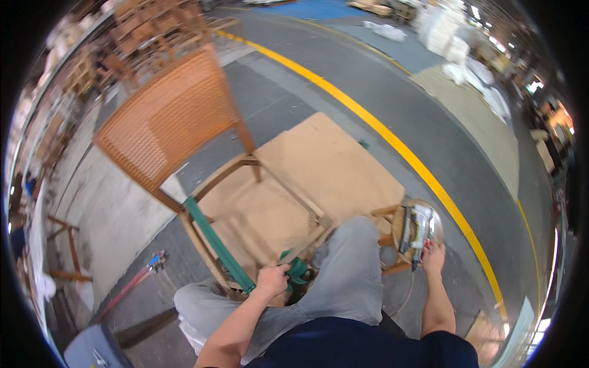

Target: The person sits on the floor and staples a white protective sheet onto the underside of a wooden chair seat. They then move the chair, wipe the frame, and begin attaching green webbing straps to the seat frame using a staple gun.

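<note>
A wooden chair frame with a woven cane back (172, 113) stands in front of me, its seat open. A green webbing strap (215, 242) runs along the left rail of the seat frame. My left hand (272, 280) is closed at the near edge of the seat, gripping the green webbing, and a loose bundle of it (299, 270) hangs just to the right. At my right, a silver air staple gun (421, 224) lies on a small wooden stool (386, 239). The fingers of my right hand (434, 257) are curled at its near end, partly hidden.
A cardboard sheet (331, 159) lies under the chair. From the staple gun an air hose (405, 297) trails down. Another tool on a red hose (156, 260) lies on the floor at left. Beyond are a yellow floor line (368, 116) and stacked wooden chairs (153, 27).
</note>
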Available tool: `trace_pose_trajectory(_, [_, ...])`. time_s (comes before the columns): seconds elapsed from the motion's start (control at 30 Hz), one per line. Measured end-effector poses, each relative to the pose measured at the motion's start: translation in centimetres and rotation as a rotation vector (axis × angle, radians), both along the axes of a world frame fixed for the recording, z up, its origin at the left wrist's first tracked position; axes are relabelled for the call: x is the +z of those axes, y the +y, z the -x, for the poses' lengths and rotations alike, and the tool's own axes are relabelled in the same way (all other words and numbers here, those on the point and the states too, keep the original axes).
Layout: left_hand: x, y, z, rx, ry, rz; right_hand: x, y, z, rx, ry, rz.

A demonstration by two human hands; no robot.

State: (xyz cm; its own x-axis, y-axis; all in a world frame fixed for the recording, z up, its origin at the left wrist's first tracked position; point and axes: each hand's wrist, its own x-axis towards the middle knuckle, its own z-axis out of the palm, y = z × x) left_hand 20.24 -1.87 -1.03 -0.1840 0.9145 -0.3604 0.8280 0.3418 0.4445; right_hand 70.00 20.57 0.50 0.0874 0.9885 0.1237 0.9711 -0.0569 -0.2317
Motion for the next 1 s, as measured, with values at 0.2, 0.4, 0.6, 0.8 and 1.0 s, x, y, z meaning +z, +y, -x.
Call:
trace_pose_trajectory(0.2, [0.9, -5.1, 1.3, 0.037, -0.098, 0.112, 3.6, 1.1, 4.6, 0.168, 0.166, -0.18])
trace_pose_trajectory(0.4, [7.6, -0.6, 0.6, 0.707, -0.847, -0.299, 6.0, -1.7, 22.7, 0.574, 0.741, 0.312])
trace_pose_trajectory(0.6, [21.8, 5.8, 2.6, 0.703, -1.368, -1.058, 9.7, -7.3, 37.0, 1.053, 1.218, 1.091])
trace_pose_trajectory(0.8, [19.6, 2.6, 6.5, 0.915, -1.282, -0.951, 7.1, -6.6, 34.4, 1.053, 0.978, 1.266])
trace_pose_trajectory(1.0, [13.0, 1.9, 0.2, 0.97, -1.479, -0.829, 12.0, -6.7, 38.2, 0.83, 1.312, 0.945])
